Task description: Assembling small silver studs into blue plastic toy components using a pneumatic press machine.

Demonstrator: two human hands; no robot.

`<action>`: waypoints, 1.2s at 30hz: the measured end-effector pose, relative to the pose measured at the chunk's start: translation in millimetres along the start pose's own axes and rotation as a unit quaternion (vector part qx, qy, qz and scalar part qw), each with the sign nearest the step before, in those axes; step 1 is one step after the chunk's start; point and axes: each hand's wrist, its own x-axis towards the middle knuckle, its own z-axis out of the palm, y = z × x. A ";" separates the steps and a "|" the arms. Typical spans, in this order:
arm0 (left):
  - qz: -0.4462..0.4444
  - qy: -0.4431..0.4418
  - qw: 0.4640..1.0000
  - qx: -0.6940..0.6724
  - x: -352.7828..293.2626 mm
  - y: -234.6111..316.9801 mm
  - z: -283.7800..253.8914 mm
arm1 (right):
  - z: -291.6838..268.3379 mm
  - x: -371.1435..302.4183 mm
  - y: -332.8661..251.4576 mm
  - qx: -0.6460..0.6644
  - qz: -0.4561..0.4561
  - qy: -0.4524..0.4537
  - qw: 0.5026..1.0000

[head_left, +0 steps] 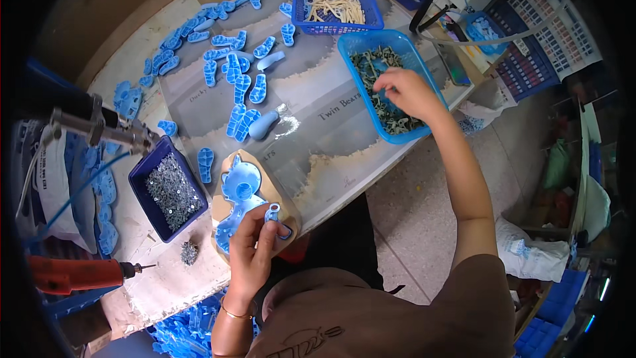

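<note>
My left hand [250, 262] pinches a small blue plastic part [272, 211] with a ring at its top, held over the near end of a tan block [273, 189]. In the hollow of that block lies a larger light blue plastic shell [242, 178], its inside facing up; my fingers cover part of its near end. My right hand [405, 91] is over the light blue basket [348, 69] of small grey-green pieces. Its fingers are curled together, and what they hold, if anything, cannot be made out.
Many blue plastic pieces [242, 86] are spread over the table [311, 119]. A dark blue tray [147, 162] of small metal parts stands left, near a red power screwdriver [79, 275]. At the back are a blue basket [338, 28] of cream strips and a phone [454, 65].
</note>
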 end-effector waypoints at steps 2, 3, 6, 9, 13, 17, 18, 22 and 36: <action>0.005 0.006 1.000 -0.003 -1.7 0.3 1.1 | 9.2 -3.0 -7.1 -0.043 -0.060 -0.018 0.997; 0.010 0.011 1.000 -0.005 -2.3 0.6 1.1 | 12.1 -3.6 -3.8 -0.043 -0.060 -0.019 0.997; -0.008 0.025 0.999 -0.021 -5.2 2.4 -0.6 | 13.3 -3.6 10.6 -0.049 -0.081 -0.021 0.995; -0.011 0.030 0.999 -0.020 -5.6 1.7 -2.9 | 8.0 -2.2 16.1 0.089 -0.021 -0.045 0.995; -0.016 0.017 1.000 -0.004 -4.4 0.2 -4.9 | 6.1 -5.1 13.3 0.082 -0.016 -0.079 0.993; -0.008 0.026 1.000 -0.006 -6.6 -2.2 -4.8 | 4.3 -2.7 12.9 -0.043 -0.162 -0.016 0.986; -0.008 0.026 1.000 -0.005 -7.2 -2.5 -5.0 | 5.9 -2.8 10.0 -0.042 -0.163 -0.017 0.986; -0.007 0.028 1.000 0.005 -10.2 -3.3 -3.9 | 4.8 -4.8 2.2 -0.129 -0.212 -0.028 0.968; -0.017 0.002 1.000 0.007 -12.4 -11.4 -4.4 | 5.3 -2.7 13.1 -0.114 -0.204 -0.007 0.972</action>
